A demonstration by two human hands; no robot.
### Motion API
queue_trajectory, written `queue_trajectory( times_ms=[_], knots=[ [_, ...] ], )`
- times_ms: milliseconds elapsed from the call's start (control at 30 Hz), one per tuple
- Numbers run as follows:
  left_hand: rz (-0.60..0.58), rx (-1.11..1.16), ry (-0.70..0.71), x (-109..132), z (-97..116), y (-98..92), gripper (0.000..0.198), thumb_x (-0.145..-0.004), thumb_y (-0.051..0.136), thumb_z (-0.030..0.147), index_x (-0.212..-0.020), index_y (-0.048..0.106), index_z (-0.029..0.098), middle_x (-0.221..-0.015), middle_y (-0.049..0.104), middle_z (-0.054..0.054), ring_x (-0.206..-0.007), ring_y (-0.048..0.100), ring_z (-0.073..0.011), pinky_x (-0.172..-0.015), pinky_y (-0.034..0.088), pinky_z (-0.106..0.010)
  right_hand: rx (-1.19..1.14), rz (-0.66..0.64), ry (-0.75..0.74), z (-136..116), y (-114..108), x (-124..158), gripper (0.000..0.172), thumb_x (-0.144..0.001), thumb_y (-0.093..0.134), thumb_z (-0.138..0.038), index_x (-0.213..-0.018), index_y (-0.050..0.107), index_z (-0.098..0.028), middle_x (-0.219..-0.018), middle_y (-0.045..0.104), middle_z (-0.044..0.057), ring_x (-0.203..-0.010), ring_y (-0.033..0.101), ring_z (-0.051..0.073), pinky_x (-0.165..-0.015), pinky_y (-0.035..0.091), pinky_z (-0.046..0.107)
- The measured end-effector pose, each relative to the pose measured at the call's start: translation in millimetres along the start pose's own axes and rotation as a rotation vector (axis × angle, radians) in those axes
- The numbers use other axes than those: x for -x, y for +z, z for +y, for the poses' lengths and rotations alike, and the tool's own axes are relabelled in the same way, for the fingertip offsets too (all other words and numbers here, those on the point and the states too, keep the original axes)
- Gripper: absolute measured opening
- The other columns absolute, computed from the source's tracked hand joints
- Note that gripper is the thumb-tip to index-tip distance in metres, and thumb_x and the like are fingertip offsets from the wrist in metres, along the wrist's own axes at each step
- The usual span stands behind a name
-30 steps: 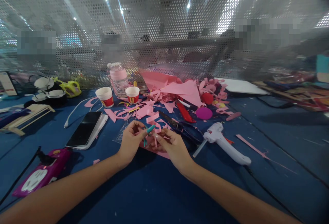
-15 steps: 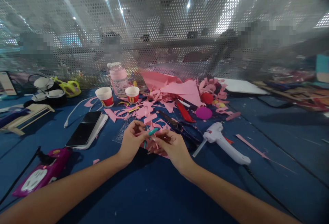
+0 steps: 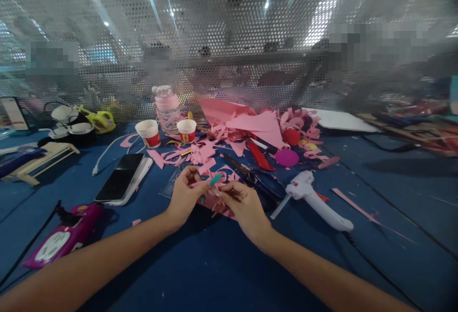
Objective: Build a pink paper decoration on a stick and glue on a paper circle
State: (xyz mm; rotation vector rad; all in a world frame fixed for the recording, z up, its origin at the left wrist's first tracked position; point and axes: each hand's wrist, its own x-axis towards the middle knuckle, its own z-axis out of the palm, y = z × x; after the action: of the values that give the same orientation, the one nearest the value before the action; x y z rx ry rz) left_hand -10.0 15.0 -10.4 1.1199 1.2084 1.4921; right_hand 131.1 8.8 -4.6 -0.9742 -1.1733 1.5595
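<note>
My left hand (image 3: 184,196) and my right hand (image 3: 242,205) meet over the blue table, fingers pinched together on a small strip of pink paper (image 3: 213,192). Teal-painted nails show at the fingertips. Beneath the hands lies a larger pink paper piece (image 3: 216,204). Black scissors (image 3: 246,174) rest just beyond my right hand. A white glue gun (image 3: 315,200) lies to its right.
A heap of pink paper scraps (image 3: 250,128) covers the table's middle back, with two paper cups (image 3: 168,132), a pink bottle (image 3: 167,107) and a red cutter (image 3: 259,156). A phone on a notebook (image 3: 119,184) and a magenta power strip (image 3: 62,241) lie left. Perforated metal screen behind.
The fingers have kept working the small pink strip, with the right hand's fingertips shifting slightly towards the left hand. The view has drifted a little; nothing else on the table moved.
</note>
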Motion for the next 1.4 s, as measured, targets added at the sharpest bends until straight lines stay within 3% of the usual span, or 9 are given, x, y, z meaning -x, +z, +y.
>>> queue_trajectory(
  times_ms=[233, 333, 500, 733, 1167, 1300, 1400],
  knots=[
    [-0.068, 0.105, -0.112, 0.8, -2.4, -1.6, 0.024, -0.059, 0.075, 0.027, -0.068, 0.058, 0.013, -0.063, 0.061, 0.003, -0.05, 0.053, -0.0063, -0.045, 0.042, -0.016, -0.04, -0.038, -0.008, 1.2, 1.3, -0.7, 0.026, -0.059, 0.074, -0.039, -0.066, 0.061, -0.018, -0.052, 0.06, -0.003, -0.049, 0.058, 0.012, -0.053, 0.051, 0.027],
    [-0.094, 0.152, -0.13, -1.1, -4.8, -1.9, 0.022, -0.059, 0.075, 0.027, -0.07, 0.062, 0.014, -0.059, 0.063, 0.003, -0.048, 0.055, -0.0071, -0.045, 0.043, -0.017, -0.045, -0.033, -0.009, 2.3, 1.6, -1.5, 0.027, -0.057, 0.075, -0.04, -0.065, 0.061, -0.018, -0.053, 0.06, -0.003, -0.048, 0.057, 0.011, -0.053, 0.051, 0.027],
    [-0.117, 0.185, -0.18, -2.6, -4.2, -1.7, 0.024, -0.057, 0.076, 0.026, -0.078, 0.069, 0.015, -0.069, 0.07, -0.001, -0.057, 0.061, -0.0113, -0.054, 0.048, -0.021, -0.022, -0.024, -0.01, 2.4, 2.7, -0.7, 0.028, -0.058, 0.074, -0.042, -0.065, 0.06, -0.018, -0.055, 0.059, -0.003, -0.05, 0.058, 0.011, -0.056, 0.052, 0.027],
    [-0.099, 0.225, -0.183, -3.9, -2.3, -1.4, 0.022, -0.056, 0.077, 0.026, -0.076, 0.072, 0.017, -0.064, 0.069, 0.0, -0.048, 0.055, -0.0071, -0.048, 0.044, -0.018, -0.015, -0.04, -0.017, 0.6, 5.9, 1.0, 0.026, -0.068, 0.066, -0.043, -0.069, 0.062, -0.018, -0.06, 0.06, -0.002, -0.052, 0.058, 0.01, -0.057, 0.052, 0.025],
    [-0.204, 0.235, -0.191, -1.6, -2.4, 0.0, 0.032, -0.061, 0.075, 0.032, -0.087, 0.067, 0.016, -0.069, 0.066, 0.0, -0.054, 0.057, -0.0095, -0.051, 0.046, -0.021, -0.004, 0.022, -0.019, 3.5, 1.9, -0.8, 0.031, -0.065, 0.068, -0.044, -0.08, 0.063, -0.017, -0.068, 0.064, 0.001, -0.057, 0.059, 0.012, -0.061, 0.052, 0.029],
    [-0.112, 0.322, -0.112, -1.9, -3.7, 0.9, 0.036, -0.064, 0.07, 0.043, -0.085, 0.057, 0.018, -0.063, 0.055, 0.005, -0.046, 0.05, -0.0064, -0.047, 0.044, -0.019, 0.115, 0.091, -0.122, -1.0, -0.4, -1.1, 0.025, -0.067, 0.068, -0.041, -0.077, 0.065, -0.018, -0.062, 0.061, -0.001, -0.055, 0.057, 0.013, -0.06, 0.05, 0.029],
    [0.053, 0.201, -0.008, -0.6, -5.3, 0.5, 0.037, -0.068, 0.066, 0.043, -0.092, 0.05, 0.02, -0.078, 0.052, 0.002, -0.056, 0.052, -0.0082, -0.053, 0.048, -0.022, 0.132, 0.162, -0.143, -4.3, -0.7, -1.3, 0.021, -0.07, 0.065, -0.038, -0.074, 0.065, -0.018, -0.059, 0.06, -0.001, -0.054, 0.055, 0.012, -0.059, 0.049, 0.028]
  ],
)
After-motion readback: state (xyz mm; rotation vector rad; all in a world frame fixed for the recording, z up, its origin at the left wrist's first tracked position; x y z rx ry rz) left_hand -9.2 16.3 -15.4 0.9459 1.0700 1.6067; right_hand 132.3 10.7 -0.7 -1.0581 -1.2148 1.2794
